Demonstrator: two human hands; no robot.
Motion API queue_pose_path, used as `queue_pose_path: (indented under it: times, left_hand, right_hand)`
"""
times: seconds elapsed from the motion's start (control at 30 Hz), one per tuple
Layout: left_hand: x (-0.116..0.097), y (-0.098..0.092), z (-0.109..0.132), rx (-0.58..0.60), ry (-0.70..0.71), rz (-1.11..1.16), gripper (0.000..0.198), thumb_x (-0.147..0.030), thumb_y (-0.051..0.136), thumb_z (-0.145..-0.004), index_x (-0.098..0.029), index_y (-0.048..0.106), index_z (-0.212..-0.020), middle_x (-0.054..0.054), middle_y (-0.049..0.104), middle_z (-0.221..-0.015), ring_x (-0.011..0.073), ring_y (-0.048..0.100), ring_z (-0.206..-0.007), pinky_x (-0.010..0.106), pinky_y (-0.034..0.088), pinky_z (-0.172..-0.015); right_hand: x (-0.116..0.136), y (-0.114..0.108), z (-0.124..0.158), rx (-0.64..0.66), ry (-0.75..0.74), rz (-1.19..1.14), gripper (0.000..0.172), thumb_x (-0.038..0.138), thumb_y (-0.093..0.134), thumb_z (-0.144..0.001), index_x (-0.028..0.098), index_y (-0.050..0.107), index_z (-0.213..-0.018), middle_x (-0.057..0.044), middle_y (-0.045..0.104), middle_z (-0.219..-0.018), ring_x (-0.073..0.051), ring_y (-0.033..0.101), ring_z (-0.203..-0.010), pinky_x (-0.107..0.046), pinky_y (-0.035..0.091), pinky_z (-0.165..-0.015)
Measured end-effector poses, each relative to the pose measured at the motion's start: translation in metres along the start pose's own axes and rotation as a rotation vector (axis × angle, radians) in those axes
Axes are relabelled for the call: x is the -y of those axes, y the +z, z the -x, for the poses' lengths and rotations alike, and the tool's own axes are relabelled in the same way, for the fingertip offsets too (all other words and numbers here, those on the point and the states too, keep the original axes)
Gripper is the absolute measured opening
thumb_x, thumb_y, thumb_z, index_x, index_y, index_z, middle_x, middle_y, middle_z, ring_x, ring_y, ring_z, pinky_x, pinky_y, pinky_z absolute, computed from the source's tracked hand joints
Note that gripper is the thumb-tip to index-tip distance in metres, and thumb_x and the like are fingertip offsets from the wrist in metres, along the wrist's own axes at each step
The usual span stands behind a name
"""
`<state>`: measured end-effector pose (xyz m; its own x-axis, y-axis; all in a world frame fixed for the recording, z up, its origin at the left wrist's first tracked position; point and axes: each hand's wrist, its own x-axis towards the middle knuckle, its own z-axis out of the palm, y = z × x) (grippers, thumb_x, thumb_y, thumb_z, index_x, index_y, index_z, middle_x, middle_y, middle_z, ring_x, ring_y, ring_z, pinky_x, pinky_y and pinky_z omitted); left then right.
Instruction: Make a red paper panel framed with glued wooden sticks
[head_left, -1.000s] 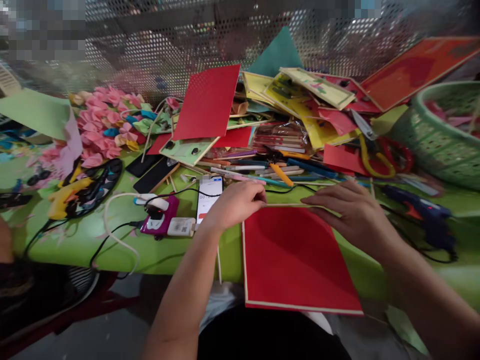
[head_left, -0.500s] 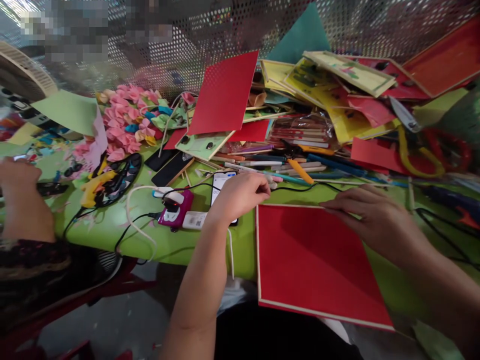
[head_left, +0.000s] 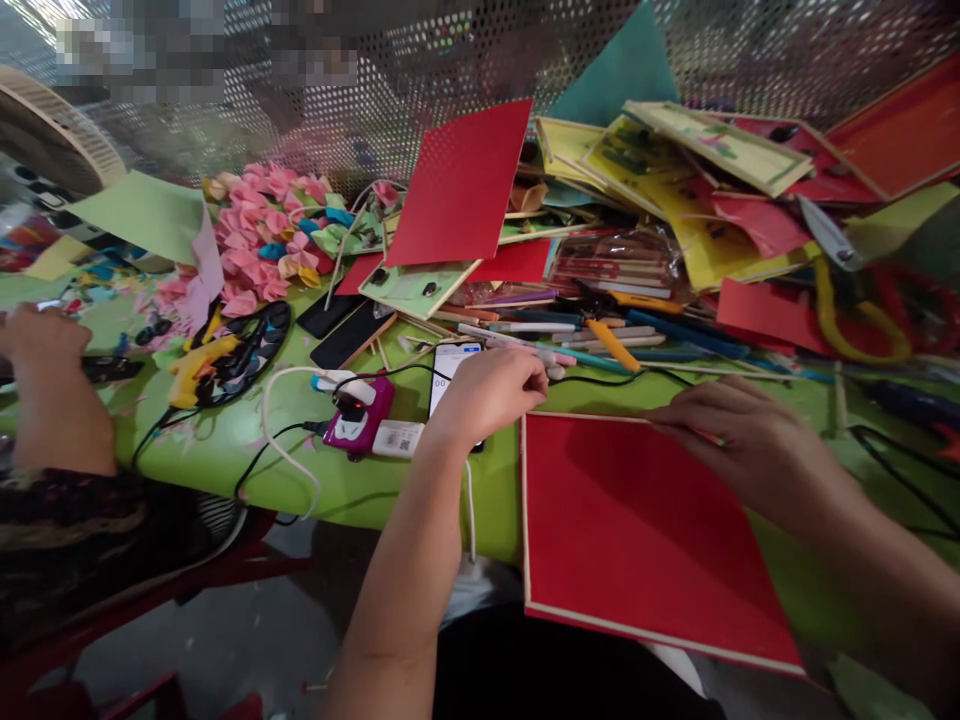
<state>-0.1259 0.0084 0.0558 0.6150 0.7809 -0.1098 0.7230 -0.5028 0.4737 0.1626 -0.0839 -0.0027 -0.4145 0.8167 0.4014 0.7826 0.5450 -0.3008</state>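
Observation:
A square red card [head_left: 637,530] lies in front of me at the table edge, tilted and reaching over my lap. Thin pale wooden sticks [head_left: 526,510] line its left, near and far edges; along the right side I see no stick. My right hand [head_left: 750,450] is closed in a pinch on the stick at the far edge, its fingertips on the card's edge. By the far left corner, my left hand [head_left: 495,395] has its fingers curled together; whatever they may hold is hidden. Under that wrist lies a lit phone [head_left: 448,370].
A purple power adapter [head_left: 360,420] with plugs and cables stands to the left, near a yellow glue gun [head_left: 199,370]. Pens, orange-handled pliers [head_left: 611,345], scissors [head_left: 855,320] and framed cards crowd the back. Another person's hand [head_left: 45,340] is at far left.
The whole view has shifted slightly, so things sit a little farther right. Both hands keep nearly the same pose at the card's far edge.

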Motion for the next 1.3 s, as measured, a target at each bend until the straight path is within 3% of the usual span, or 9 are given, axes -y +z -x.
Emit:
queue_pose_path:
  times: [0.47, 0.77, 0.9, 1.3]
  left_hand:
    - [0.0001, 0.0014, -0.0024, 0.082, -0.017, -0.084, 0.01, -0.016, 0.067, -0.083, -0.023, 0.074, -0.085, 0.001, 0.079, -0.092, 0.0206, 0.068, -0.085, 0.031, 0.041, -0.067]
    - [-0.0018, 0.0029, -0.0051, 0.136, -0.048, -0.119, 0.009, -0.015, 0.067, -0.082, -0.023, 0.072, -0.082, 0.0, 0.077, -0.09, 0.0206, 0.067, -0.085, 0.031, 0.035, -0.064]
    - [-0.0008, 0.0028, -0.0061, 0.14, -0.034, -0.145, 0.008, -0.017, 0.067, -0.083, -0.024, 0.071, -0.08, 0.0, 0.076, -0.087, 0.0211, 0.066, -0.084, 0.032, 0.033, -0.063]
    - [0.0003, 0.004, -0.0072, 0.153, -0.044, -0.175, 0.007, -0.023, 0.066, -0.087, -0.024, 0.071, -0.082, 0.002, 0.076, -0.089, 0.0232, 0.067, -0.086, 0.031, 0.032, -0.062]
  right_hand:
    - [0.0045, -0.0007, -0.0061, 0.0, -0.053, 0.051, 0.024, 0.021, 0.055, -0.103, 0.016, 0.079, -0.101, -0.009, 0.074, -0.092, -0.022, 0.064, -0.081, -0.037, 0.049, -0.077]
    - [0.0053, -0.0028, -0.0058, 0.05, 0.03, 0.007, 0.028, 0.022, 0.052, -0.104, 0.019, 0.079, -0.11, -0.011, 0.074, -0.096, -0.022, 0.061, -0.083, -0.037, 0.05, -0.075]
    - [0.0062, -0.004, -0.0067, 0.068, 0.06, -0.008, 0.029, 0.021, 0.05, -0.104, 0.023, 0.078, -0.111, -0.009, 0.076, -0.098, -0.023, 0.066, -0.086, -0.039, 0.052, -0.08]
    - [0.008, -0.0055, -0.0095, 0.061, 0.084, 0.025, 0.023, 0.019, 0.053, -0.101, 0.023, 0.076, -0.1, -0.007, 0.079, -0.097, -0.025, 0.07, -0.088, -0.039, 0.055, -0.08]
